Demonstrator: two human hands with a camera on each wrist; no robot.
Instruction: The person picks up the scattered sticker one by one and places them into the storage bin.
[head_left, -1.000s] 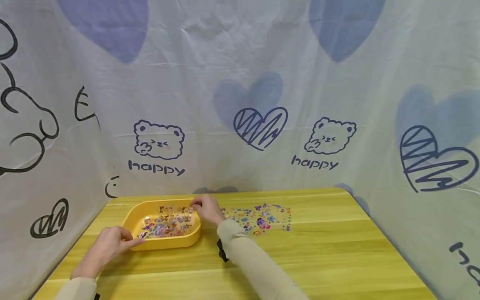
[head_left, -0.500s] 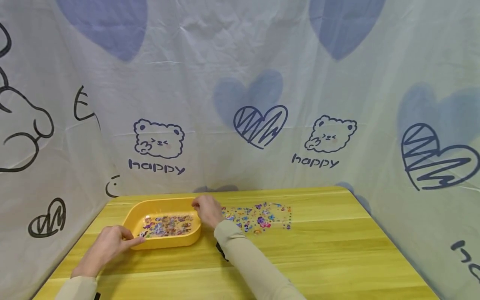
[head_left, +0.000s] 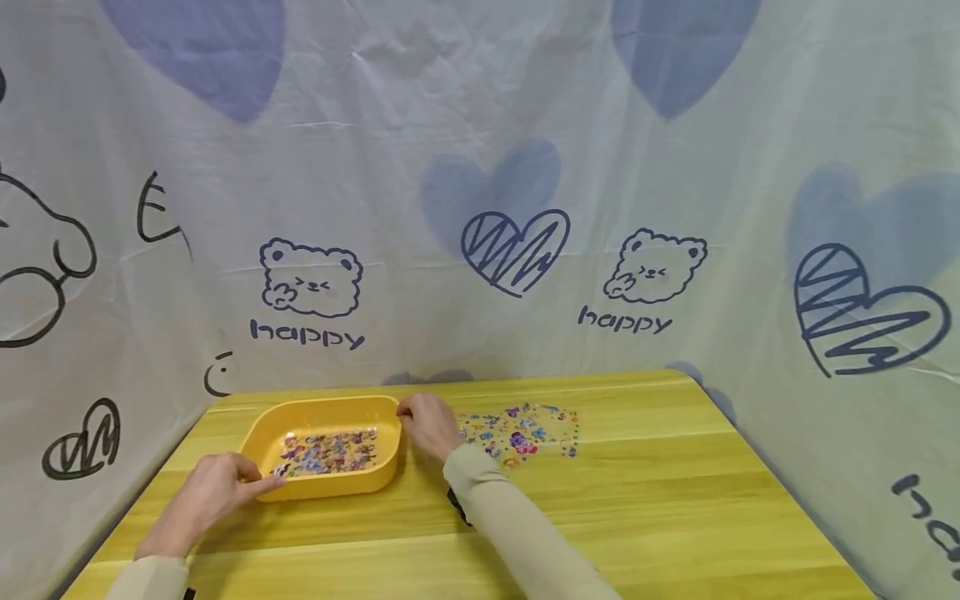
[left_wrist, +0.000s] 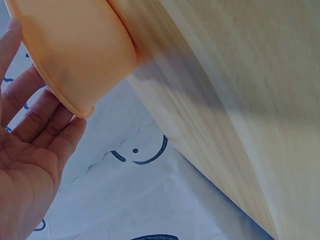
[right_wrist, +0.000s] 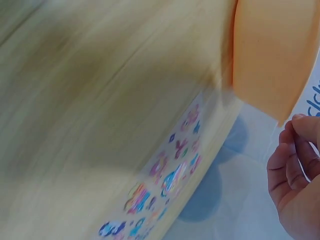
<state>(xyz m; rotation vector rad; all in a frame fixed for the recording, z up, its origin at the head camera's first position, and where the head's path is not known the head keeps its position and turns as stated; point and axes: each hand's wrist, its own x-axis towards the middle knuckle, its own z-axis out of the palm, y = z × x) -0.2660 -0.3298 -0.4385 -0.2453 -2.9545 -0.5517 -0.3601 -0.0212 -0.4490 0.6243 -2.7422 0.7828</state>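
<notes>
The yellow tray [head_left: 337, 486] stands at the back left of the table, with sheets of small colourful stickers [head_left: 330, 452] lying inside. My left hand [head_left: 206, 500] grips its front left rim, thumb on top; in the left wrist view, the fingers of my left hand [left_wrist: 37, 135] are under the rim of the tray [left_wrist: 80, 55]. My right hand [head_left: 431, 423] is at the back right corner. In the right wrist view, thumb and index finger of my right hand [right_wrist: 300, 170] pinch the rim of the tray [right_wrist: 272, 55]; the contact is small.
Right of the tray, a clear sheet with colourful stickers [head_left: 525, 435] lies flat on the yellow wood-patterned table [head_left: 660, 500], partly hidden by my right hand. A white cloth with hearts and bears [head_left: 405, 250] hangs behind and at both sides.
The raised sticker piece at the back inside the tray has gone down among the others. My right hand has moved slightly right, to the outer rim. My left hand keeps its grip.
</notes>
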